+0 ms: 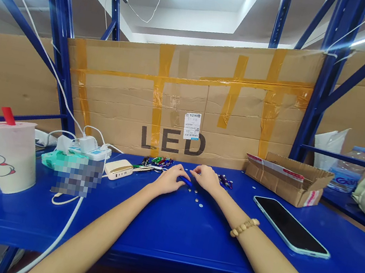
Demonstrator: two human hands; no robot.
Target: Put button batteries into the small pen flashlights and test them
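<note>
My left hand is closed around a slim, shiny blue piece whose exact kind I cannot make out. Just to its right is my right hand, fingers bent and fingertips together; anything between them is too small to tell. Below the hands, several small round silvery pieces lie on the blue tabletop. A pile of small green, red and dark metallic pieces sits behind my left hand. More dark, shiny pieces lie beside my right wrist.
On the right are a phone and an open cardboard box. To the left stand a drink cup, a beige box-shaped device, a teal packet and a power strip with white cables. Cardboard walls the back.
</note>
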